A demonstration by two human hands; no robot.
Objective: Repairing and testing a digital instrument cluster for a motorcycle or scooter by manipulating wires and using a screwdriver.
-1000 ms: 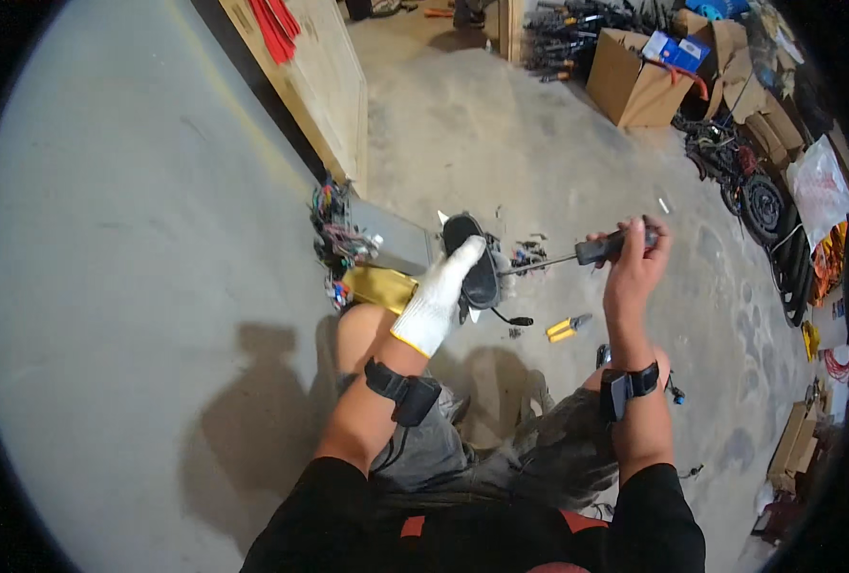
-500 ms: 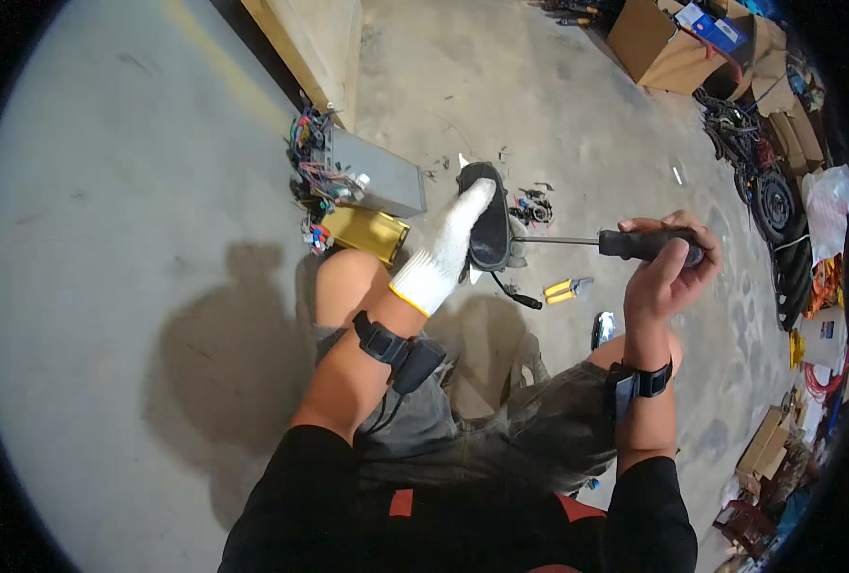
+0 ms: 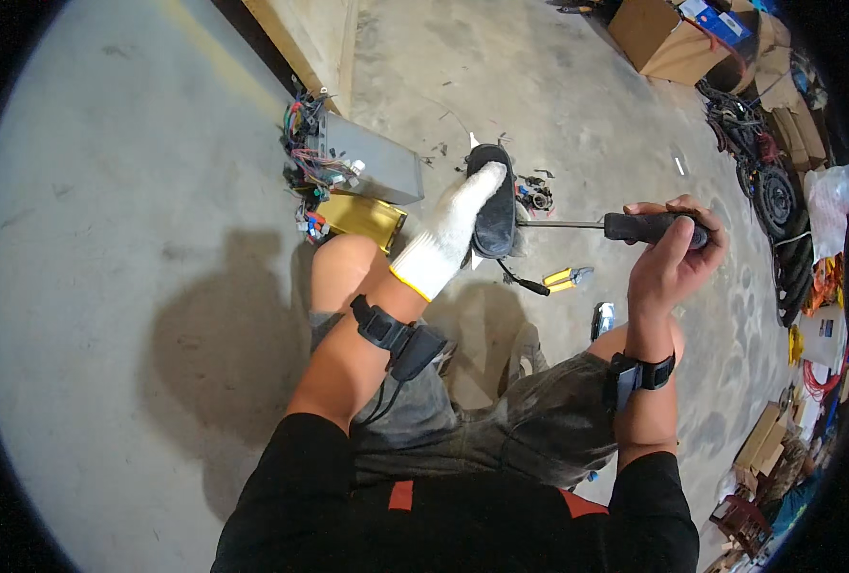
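Note:
My left hand [image 3: 469, 202], in a white knit glove, grips a black oblong housing [image 3: 493, 224] with its thumb across the top face. A short cable [image 3: 523, 280] with a plug on its end hangs from the housing's near end. White pointed bits stick out at both ends of the housing. My bare right hand [image 3: 677, 250] is wrapped round the dark handle of a screwdriver [image 3: 639, 227]. The screwdriver lies level, its shaft pointing left, and its tip reaches the right side of the housing. Exactly what the tip meets is too small to tell.
Yellow-handled pliers [image 3: 568, 279] and a small heap of parts [image 3: 536, 194] lie on the floor. Left of my hands are a grey metal box [image 3: 372, 158] with bundled wires and a yellow case [image 3: 362, 222]. A cardboard box [image 3: 668, 43] and clutter line the right side.
The housing and my left hand have shifted slightly, with the housing standing a little more upright. The screwdriver has moved a little with my right hand, its tip still at the housing's side.

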